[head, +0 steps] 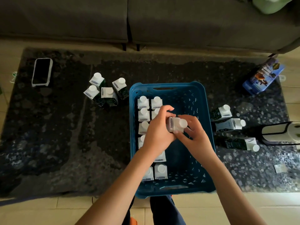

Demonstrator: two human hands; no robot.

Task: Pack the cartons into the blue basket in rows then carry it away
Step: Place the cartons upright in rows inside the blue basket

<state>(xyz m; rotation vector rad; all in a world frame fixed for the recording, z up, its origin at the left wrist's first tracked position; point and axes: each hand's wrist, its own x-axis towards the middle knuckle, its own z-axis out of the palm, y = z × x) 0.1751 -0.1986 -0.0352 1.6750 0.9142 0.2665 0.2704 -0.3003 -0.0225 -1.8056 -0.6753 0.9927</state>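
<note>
One carton changing hands above the half-filled blue basket [172, 88].

Both hands meet over the basket's middle: the left hand [158, 132] wraps the held carton [176, 125] from the side while the right hand [196, 135] pinches it near the cap, so each grip is closed on it. A fumbled handover could drop it onto the upright cartons in the basket [150, 105] just beneath and left of the grip, toppling the two rows. They are small white-capped boxes with dark sides. Four loose cartons [106, 90] stand well left of the grip, three more [230, 120] to its right, two on their sides.
</note>
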